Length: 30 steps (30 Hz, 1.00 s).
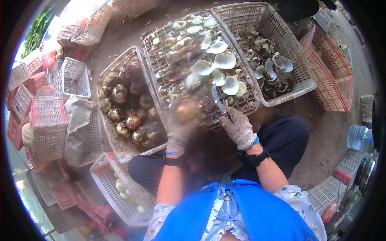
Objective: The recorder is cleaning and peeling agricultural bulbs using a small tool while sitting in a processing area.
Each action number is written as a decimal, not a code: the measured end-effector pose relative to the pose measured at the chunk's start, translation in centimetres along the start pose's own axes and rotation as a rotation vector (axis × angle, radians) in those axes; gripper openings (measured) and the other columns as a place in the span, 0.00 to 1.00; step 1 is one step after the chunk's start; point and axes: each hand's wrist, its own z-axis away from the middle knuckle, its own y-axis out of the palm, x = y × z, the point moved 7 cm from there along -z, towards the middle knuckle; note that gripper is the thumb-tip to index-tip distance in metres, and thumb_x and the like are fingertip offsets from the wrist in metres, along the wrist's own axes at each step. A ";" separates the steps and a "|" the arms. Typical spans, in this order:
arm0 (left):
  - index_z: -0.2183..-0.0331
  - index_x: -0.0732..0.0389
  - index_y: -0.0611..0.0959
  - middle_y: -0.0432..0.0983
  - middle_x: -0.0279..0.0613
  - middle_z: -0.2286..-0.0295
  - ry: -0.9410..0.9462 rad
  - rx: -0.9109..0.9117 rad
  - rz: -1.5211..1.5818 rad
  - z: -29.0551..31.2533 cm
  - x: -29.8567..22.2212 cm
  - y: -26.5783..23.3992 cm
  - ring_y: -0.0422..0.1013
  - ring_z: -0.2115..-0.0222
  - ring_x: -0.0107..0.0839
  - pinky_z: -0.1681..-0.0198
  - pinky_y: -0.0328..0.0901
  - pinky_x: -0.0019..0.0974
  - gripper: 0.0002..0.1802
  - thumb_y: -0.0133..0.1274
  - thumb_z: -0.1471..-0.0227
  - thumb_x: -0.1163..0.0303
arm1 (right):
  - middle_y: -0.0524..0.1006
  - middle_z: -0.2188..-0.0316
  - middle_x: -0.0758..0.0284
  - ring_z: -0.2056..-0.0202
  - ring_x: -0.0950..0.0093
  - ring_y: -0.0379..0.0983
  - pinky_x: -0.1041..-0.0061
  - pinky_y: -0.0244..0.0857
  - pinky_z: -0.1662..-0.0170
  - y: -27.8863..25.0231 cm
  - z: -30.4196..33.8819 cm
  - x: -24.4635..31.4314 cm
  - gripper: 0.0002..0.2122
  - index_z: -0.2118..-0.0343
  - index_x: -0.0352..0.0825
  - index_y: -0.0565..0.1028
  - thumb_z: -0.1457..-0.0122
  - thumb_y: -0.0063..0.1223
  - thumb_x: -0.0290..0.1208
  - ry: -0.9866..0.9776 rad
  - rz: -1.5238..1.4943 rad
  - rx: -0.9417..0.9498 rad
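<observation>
**Greys, browns and a blue apron**

Grey knitted gloves cover the left hand (179, 130) and right hand (239, 128). The bulb (187, 109) is tan-brown. Peelings (219, 66) are creamy white on a white grid crate (161, 70). The apron (241, 213) is bright blue; side crates (335, 76) are red.

Both hands, left (179, 130) and right (238, 127), wear rough knitted cloth gloves. The knife blade (217, 101) looks like dull metal. At twelve o'clock, the white plastic lattice crate (192, 60) is grimy and matt; the peel slices (225, 60) on it look smooth and pale. The apron (245, 213) is smooth blue cloth.
</observation>
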 end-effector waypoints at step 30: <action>0.41 0.61 0.71 0.73 0.42 0.51 0.303 -0.075 -0.383 1.1 2.9 -2.5 0.71 0.54 0.29 0.52 0.70 0.31 0.30 0.56 0.40 0.58 | 0.77 0.51 0.51 0.50 0.59 0.74 0.66 0.66 0.45 6.7 -1.3 2.5 0.27 0.41 0.31 0.70 0.46 0.59 0.31 0.024 -0.362 0.073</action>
